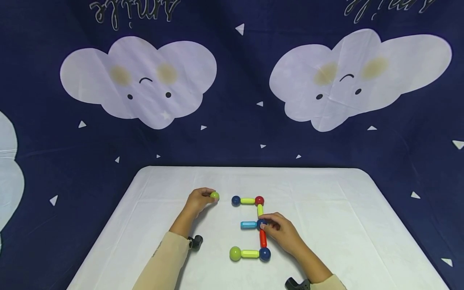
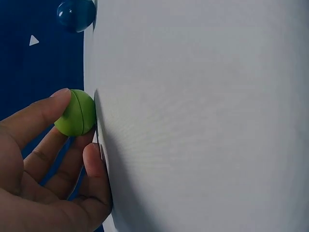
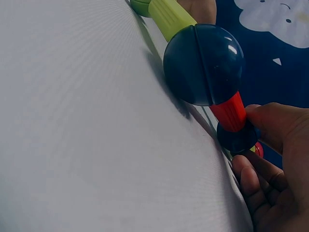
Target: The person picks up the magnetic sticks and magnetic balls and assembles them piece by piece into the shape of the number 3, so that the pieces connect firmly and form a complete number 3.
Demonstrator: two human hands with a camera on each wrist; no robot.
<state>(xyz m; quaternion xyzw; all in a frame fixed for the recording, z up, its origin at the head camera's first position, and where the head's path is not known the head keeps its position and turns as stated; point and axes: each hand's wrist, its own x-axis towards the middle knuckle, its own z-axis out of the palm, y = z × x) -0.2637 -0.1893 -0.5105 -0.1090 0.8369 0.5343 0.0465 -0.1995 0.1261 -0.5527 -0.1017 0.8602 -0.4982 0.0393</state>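
My left hand (image 1: 199, 201) pinches a green ball (image 2: 77, 114) between thumb and fingers, just above or on the table, left of a flat figure of balls and short rods. With thumb and fingers my right hand (image 1: 282, 230) holds the middle dark blue ball (image 1: 261, 223) of that figure. A light blue rod (image 1: 248, 225) points left from this ball, its far end bare. A red rod (image 1: 263, 239) leads down to another dark blue ball (image 3: 203, 65). Above, a yellow-green rod (image 1: 260, 210) leads to a red ball (image 1: 259, 200).
The figure's top arm is a yellow-green rod (image 1: 247, 201) ending in a dark blue ball (image 1: 236, 201). Its bottom arm is a yellow-green rod (image 1: 250, 253) ending in a green ball (image 1: 235, 253). A white cloth covers the table (image 1: 326, 201); a dark blue cloud-print cloth (image 1: 243, 80) lies beyond.
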